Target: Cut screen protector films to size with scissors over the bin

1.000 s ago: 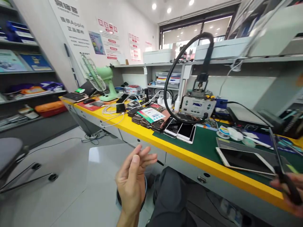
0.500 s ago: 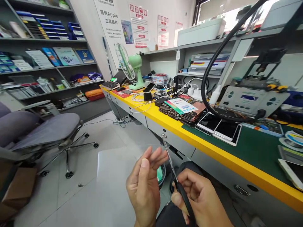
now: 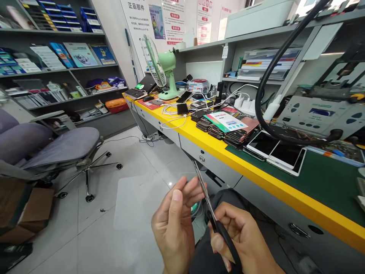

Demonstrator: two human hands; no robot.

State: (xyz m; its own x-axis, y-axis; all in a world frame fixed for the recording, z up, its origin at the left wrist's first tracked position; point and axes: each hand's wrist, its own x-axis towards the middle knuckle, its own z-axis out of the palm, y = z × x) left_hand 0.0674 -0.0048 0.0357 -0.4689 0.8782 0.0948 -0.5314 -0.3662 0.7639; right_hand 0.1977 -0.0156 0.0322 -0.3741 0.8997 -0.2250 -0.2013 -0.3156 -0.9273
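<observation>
As our left hand point(image 3: 174, 227) pinches a transparent sheet point(image 3: 135, 213) between close-set thumb and fingers, its glossy, colourless surface and rounded corner show faintly left of the fingertips, above the tiled floor point(image 3: 98, 238). Our right hand's point(image 3: 242, 238) fingers curl around the black handles of silver-bladed scissors point(image 3: 210, 210), their slim blades slightly parted beside the left fingertips.

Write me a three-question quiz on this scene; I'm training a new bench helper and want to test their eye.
1. True or false: the right hand holds the scissors with the tips pointing away from the person.
2. What lies on the stacked phone parts? A) a keyboard B) a leaflet C) a fan
3. Fill in: the workbench's front edge is ____.
Key: 1 true; 2 B; 3 yellow.
</observation>
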